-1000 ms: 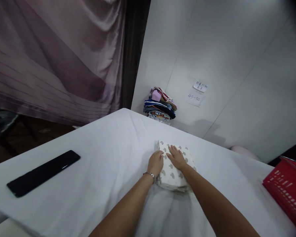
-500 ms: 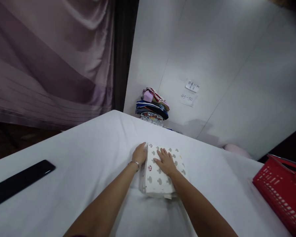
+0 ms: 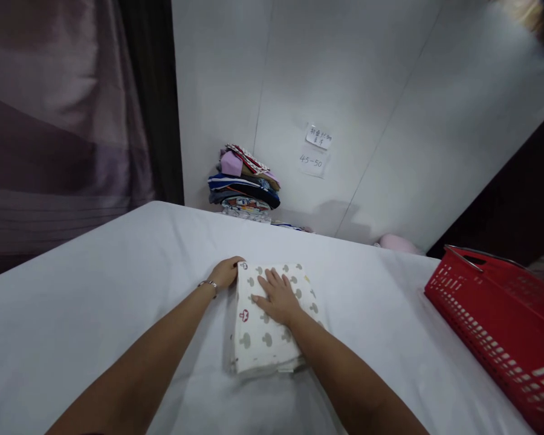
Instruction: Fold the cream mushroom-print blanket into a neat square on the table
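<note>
A square bundle of folded cloth (image 3: pixel 265 329), off-white and soft-looking, lies near the middle of the worktop (image 3: pixel 131 284), which has a smooth white covering with faint creases. Grey mushroom shapes dot the cloth, with a few outlined in red; its layered edges show along the near side. The right hand (image 3: pixel 277 297) rests flat on top, its grip open with fingers spread. The left hand (image 3: pixel 225 272) touches the far left corner, fingers curved at the edge; whether its grip pinches the layers I cannot tell. A thin, shiny bracelet (image 3: pixel 212 284) circles the left wrist.

To the right stands a red basket (image 3: pixel 494 308), hard-looking and pierced with slots. Beyond the worktop's far edge, a pile of clothes (image 3: pixel 245 181) rises against a smooth pale wall (image 3: pixel 344 66). A satiny purple curtain (image 3: pixel 49 121) hangs in soft folds at left.
</note>
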`<state>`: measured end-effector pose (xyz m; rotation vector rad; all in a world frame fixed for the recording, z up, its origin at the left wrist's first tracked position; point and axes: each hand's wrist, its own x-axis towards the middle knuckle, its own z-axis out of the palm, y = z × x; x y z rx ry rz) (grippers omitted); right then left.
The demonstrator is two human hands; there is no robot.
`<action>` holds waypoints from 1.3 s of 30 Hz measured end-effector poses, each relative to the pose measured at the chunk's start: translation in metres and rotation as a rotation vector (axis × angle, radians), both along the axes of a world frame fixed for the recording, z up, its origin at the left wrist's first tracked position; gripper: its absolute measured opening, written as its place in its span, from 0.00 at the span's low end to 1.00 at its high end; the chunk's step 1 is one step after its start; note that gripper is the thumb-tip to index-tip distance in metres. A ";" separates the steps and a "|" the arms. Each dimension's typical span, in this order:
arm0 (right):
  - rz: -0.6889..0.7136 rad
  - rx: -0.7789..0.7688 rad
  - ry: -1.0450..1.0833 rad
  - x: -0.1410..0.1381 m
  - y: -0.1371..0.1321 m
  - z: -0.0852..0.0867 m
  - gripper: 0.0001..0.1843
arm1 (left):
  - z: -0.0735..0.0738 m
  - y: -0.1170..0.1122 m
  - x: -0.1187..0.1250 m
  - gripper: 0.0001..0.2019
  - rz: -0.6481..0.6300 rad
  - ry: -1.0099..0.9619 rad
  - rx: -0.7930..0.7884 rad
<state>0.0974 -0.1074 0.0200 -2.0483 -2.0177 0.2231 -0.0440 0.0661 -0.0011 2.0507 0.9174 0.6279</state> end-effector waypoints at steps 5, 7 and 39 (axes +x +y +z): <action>0.016 0.025 -0.014 0.000 0.000 -0.001 0.32 | -0.009 0.005 0.002 0.18 0.053 -0.037 -0.019; 0.014 0.024 -0.013 0.000 0.000 -0.001 0.32 | -0.007 0.007 0.000 0.18 0.047 -0.038 -0.039; -0.253 -0.071 -0.053 0.050 -0.040 -0.002 0.33 | 0.020 -0.102 0.012 0.34 -0.079 0.555 0.362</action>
